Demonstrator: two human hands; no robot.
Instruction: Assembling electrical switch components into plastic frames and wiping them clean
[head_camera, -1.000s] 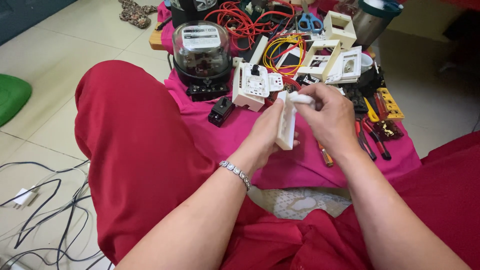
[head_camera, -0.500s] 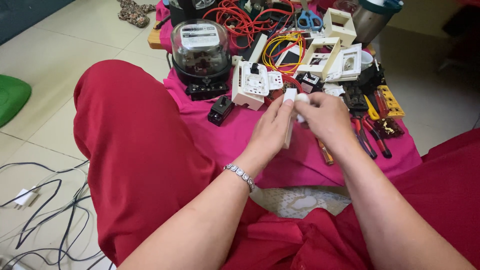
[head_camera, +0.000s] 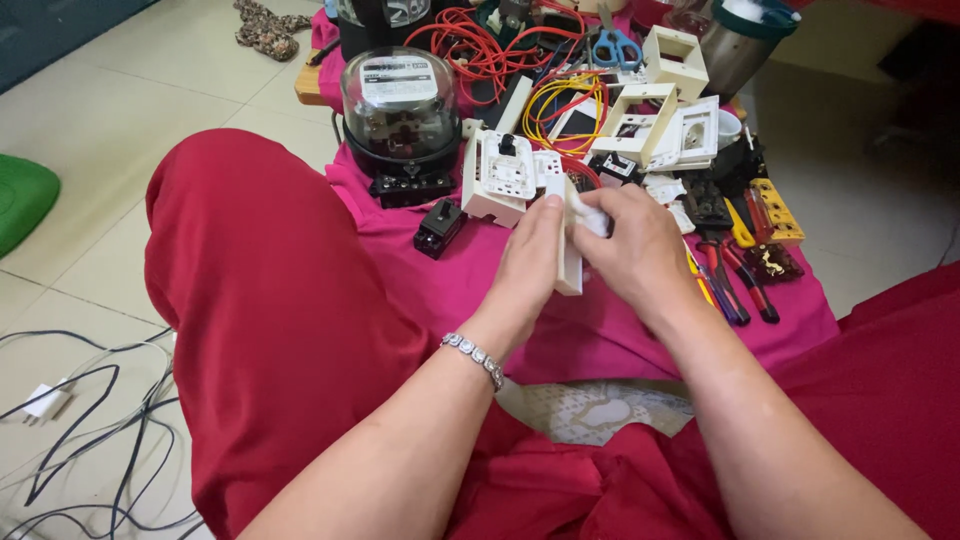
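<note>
Both hands stay low over pink cloth (head_camera: 610, 340) on tiled floor (head_camera: 120, 130), each grip clasping white switch plate (head_camera: 570, 262).

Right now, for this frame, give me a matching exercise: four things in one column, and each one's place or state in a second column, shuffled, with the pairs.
Things:
1. white switch plate
2. scissors
3. bracelet
4. glass-domed meter

Places or states:
A. on the left wrist
B. held between the left hand and the right hand
C. far end of the pink cloth, blue handles, beside the red wires
D. standing at the cloth's left edge, behind a small black switch

Pairs: 1-B, 2-C, 3-A, 4-D
</note>
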